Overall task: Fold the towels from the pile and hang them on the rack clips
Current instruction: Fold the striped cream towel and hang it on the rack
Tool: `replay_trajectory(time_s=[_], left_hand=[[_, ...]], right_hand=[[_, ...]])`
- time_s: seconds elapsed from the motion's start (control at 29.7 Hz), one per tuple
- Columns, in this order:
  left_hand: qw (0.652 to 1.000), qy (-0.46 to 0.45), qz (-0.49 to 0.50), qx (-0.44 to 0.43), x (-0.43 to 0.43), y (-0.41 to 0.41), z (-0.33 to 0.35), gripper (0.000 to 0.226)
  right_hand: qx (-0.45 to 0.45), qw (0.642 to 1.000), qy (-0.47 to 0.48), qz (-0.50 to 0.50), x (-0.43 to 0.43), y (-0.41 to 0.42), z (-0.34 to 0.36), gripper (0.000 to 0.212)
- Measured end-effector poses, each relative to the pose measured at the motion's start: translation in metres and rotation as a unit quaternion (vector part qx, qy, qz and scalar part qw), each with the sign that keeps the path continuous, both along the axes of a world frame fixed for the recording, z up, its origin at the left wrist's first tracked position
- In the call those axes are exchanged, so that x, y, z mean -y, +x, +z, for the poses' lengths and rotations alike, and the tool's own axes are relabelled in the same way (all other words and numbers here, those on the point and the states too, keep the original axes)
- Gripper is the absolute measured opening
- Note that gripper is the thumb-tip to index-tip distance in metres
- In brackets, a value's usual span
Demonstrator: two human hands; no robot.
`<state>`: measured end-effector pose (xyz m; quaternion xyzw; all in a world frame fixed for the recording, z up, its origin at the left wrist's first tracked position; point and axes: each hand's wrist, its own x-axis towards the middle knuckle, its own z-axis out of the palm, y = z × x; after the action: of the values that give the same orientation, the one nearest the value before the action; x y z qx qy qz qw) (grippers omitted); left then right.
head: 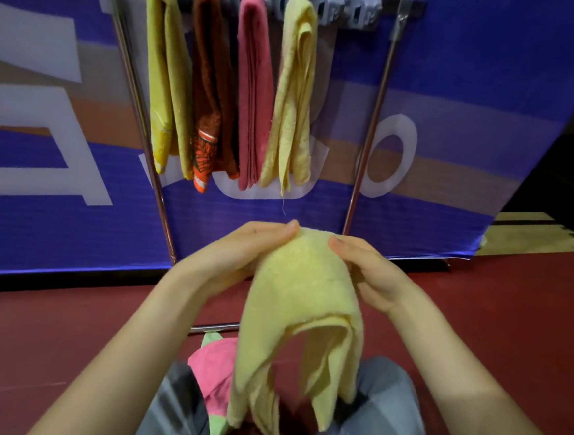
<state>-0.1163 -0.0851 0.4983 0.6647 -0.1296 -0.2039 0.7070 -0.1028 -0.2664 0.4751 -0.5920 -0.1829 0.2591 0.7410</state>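
My left hand (pixel 238 254) and right hand (pixel 373 275) both pinch the yellow towel (pixel 306 298) between them — its tail half hides a pink towel (pixel 214 362) below.

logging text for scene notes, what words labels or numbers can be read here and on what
No whole word can be read.
Blue banner: big white letter shapes; one by the rack's right post is a ring like "O", those at left are cut off.
Brown towel: dark marks on its orange end, too blurred to read.
Yellow towel being folded: no text.
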Motion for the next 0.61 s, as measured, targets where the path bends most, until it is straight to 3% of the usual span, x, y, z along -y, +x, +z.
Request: replay_trajectory(time_s=[0.17, 0.37, 0.47, 0.61], left_hand=[[1.000, -0.020, -0.021, 0.006, 0.025, 0.027, 0.033, 0.030], [0.999, 0.035, 0.020, 0.005, 0.045, 0.070, 0.051, 0.023], [0.998, 0.042, 0.027, 0.043, 0.058, 0.091, 0.068, 0.016], [0.994, 0.033, 0.032, 0.096, 0.070, 0.118, 0.078, 0.014]], right_hand=[[0.019, 1.000, 0.000, -0.021, 0.014, 0.020, 0.021, 0.047], [0.043, 0.991, -0.102, -0.073, 0.039, 0.050, 0.040, 0.035], [0.044, 0.993, -0.078, -0.077, 0.039, 0.066, 0.055, 0.025], [0.046, 0.991, -0.044, -0.116, 0.039, 0.094, 0.066, 0.034]])
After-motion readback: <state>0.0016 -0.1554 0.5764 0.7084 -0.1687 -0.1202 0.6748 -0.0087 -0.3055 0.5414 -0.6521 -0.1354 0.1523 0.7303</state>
